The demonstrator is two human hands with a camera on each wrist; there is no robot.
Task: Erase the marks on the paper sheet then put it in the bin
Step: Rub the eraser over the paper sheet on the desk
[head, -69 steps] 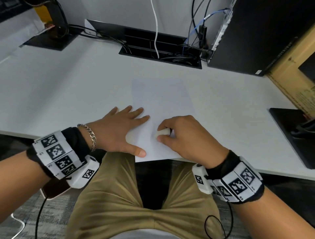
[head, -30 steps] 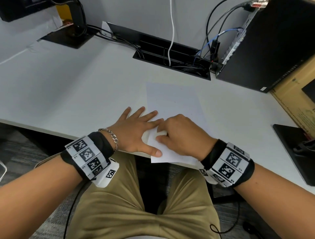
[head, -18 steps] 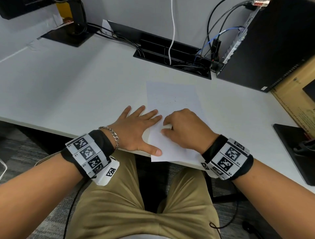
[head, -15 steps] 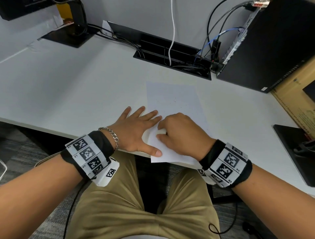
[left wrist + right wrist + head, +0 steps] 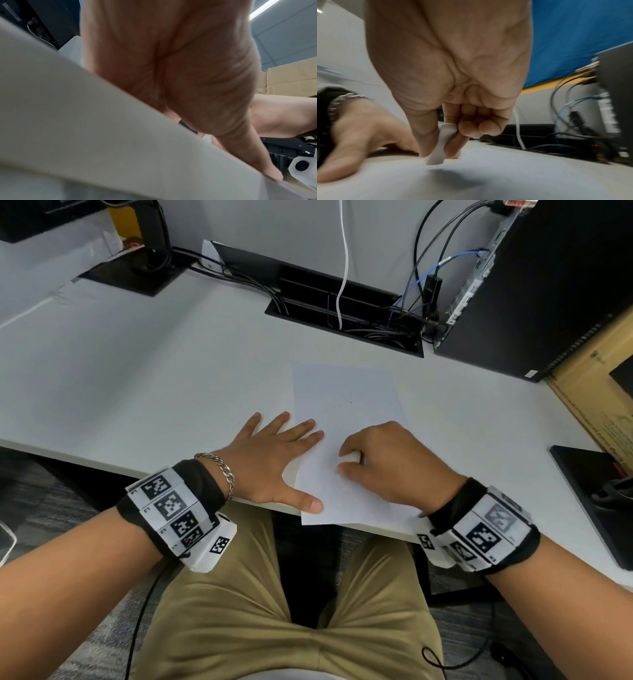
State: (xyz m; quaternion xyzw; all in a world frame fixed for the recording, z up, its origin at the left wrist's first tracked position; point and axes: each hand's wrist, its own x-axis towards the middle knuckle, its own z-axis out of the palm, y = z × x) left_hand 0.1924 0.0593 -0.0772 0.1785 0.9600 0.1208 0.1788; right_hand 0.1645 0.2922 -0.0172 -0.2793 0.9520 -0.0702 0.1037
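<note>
At the far left of the head view a black monitor stand [image 5: 137,273] sits on the white desk [image 5: 137,364]. Moving right, the left hand [image 5: 270,463] lies flat with its fingers spread, fingertips and thumb pressing the left edge of the paper sheet [image 5: 346,402]. The sheet lies in the middle of the frame, its near edge hanging slightly over the desk's front edge, with a few faint specks on its upper half. Just right of centre the right hand [image 5: 390,463] is curled, thumb and forefinger pinching a white eraser [image 5: 439,146] whose lower end touches the paper. Behind it, cables drop into a black cable tray [image 5: 342,306]. A black computer tower [image 5: 548,285] stands at the upper right.
</note>
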